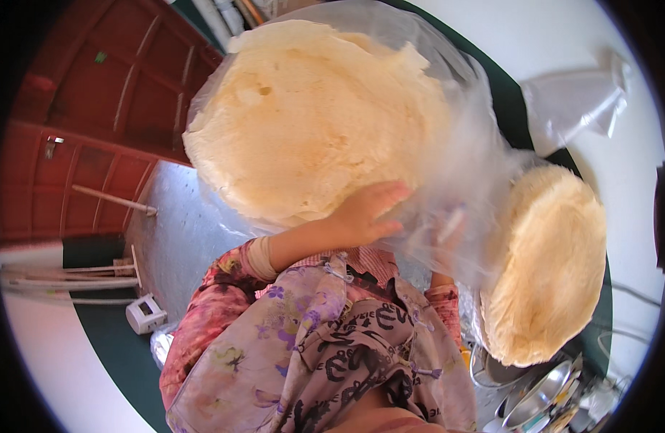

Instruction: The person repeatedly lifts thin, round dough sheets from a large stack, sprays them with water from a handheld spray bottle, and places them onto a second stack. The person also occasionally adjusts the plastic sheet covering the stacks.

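Note:
A large stack of pale, round, thin sheets (303,115) fills the top centre, with cloudy plastic wrap (469,180) around it. My left hand (365,209) is at the stack's lower right edge beside the plastic, fingers apart and slightly curved. My right hand (448,227) shows blurred through the plastic, further right; whether it grips the film is unclear. A second, smaller stack of the same pale sheets (545,267) stands at the right, with plastic along its left side.
Red doors (94,195) and a pale floor (173,224) lie left, with rods (101,281) and a white plastic item (145,314). A plastic bag (570,101) hangs on the white wall at upper right. Metal bowls (534,397) and clutter sit at lower right.

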### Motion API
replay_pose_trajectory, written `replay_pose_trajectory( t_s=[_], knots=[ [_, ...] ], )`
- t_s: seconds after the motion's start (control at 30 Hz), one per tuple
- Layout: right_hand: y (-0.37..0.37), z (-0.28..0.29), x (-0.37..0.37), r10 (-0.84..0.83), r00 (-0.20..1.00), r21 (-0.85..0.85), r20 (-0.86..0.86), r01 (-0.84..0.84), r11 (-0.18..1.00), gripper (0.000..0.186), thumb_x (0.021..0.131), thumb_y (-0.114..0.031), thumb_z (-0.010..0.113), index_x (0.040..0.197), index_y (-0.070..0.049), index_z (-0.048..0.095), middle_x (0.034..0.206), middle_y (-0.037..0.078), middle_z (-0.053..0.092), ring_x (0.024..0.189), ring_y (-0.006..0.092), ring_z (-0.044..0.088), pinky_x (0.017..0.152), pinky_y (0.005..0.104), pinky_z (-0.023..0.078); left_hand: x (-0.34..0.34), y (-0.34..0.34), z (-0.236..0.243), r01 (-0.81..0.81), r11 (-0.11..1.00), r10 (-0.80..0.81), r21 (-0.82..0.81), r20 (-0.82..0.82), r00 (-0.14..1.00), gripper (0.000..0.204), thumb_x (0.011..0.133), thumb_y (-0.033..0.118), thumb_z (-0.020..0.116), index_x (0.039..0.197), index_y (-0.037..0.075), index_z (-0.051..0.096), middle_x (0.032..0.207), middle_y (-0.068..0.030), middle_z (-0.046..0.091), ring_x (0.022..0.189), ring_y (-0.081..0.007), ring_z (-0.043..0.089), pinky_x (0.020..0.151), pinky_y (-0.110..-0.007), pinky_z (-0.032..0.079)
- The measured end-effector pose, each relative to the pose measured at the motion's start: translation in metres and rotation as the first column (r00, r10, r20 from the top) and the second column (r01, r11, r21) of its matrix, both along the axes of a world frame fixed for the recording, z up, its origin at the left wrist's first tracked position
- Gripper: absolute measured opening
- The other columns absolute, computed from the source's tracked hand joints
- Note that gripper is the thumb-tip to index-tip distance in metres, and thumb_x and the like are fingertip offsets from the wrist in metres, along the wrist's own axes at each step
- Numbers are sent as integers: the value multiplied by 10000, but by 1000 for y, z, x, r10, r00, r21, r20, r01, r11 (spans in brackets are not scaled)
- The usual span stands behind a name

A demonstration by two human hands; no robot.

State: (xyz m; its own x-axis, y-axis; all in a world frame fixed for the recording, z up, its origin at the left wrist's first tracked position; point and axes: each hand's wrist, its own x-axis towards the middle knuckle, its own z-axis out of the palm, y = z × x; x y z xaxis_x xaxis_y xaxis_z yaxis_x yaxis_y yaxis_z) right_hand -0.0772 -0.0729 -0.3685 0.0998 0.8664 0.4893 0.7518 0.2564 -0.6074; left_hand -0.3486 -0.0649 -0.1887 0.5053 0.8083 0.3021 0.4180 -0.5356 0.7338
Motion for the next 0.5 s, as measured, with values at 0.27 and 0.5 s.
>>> replay_pose_trajectory(
  t_s=[0.27,0.5],
  knots=[
    [-72,11,15,-46,973,-338,228,123,933,576,814,-232,678,1325,-64,473,1208,206,571,1124,342,546,898,392,473,-234,50,9,-805,473,881,357,-180,438,752,736,304,771,1353,35,435,1380,-223,446,1297,-352,404,1084,-414,327],
    [-138,128,-16,333,928,-772,167,-87,630,476,809,-233,688,1233,-77,538,1127,224,589,1045,377,562,833,405,485,-335,22,-22,-993,115,993,31,-25,114,871,697,324,828,1365,-22,390,1389,-223,429,1237,-296,477,990,-371,424]
  ],
)
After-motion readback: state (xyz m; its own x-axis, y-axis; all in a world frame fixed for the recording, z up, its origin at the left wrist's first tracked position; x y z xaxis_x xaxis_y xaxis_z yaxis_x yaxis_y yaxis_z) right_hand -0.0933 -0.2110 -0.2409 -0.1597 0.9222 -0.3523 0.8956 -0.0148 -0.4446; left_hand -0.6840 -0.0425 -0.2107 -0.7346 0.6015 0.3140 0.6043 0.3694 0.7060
